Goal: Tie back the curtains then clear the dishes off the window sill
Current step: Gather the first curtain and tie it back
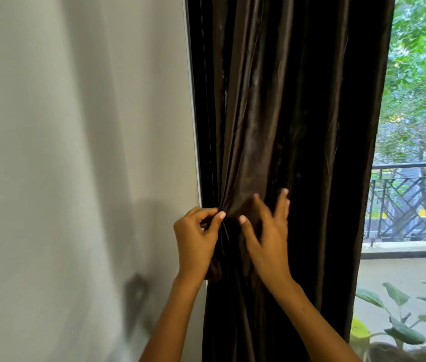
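A dark brown, shiny curtain (pixel 279 113) hangs gathered against the left side of the window, next to the wall. My left hand (pixel 197 241) pinches the curtain's left edge between thumb and fingers, where the cloth bunches into folds. Just to its right, my right hand (pixel 266 231) lies against the cloth with fingers spread and straight, slightly blurred. No tie-back cord shows plainly; it may be hidden in the dark folds. No dishes and no window sill are in view.
A plain pale wall (pixel 76 152) fills the left half. Through the window on the right I see a black balcony railing (pixel 410 202), trees, and a large-leaved plant (pixel 399 325) at the lower right.
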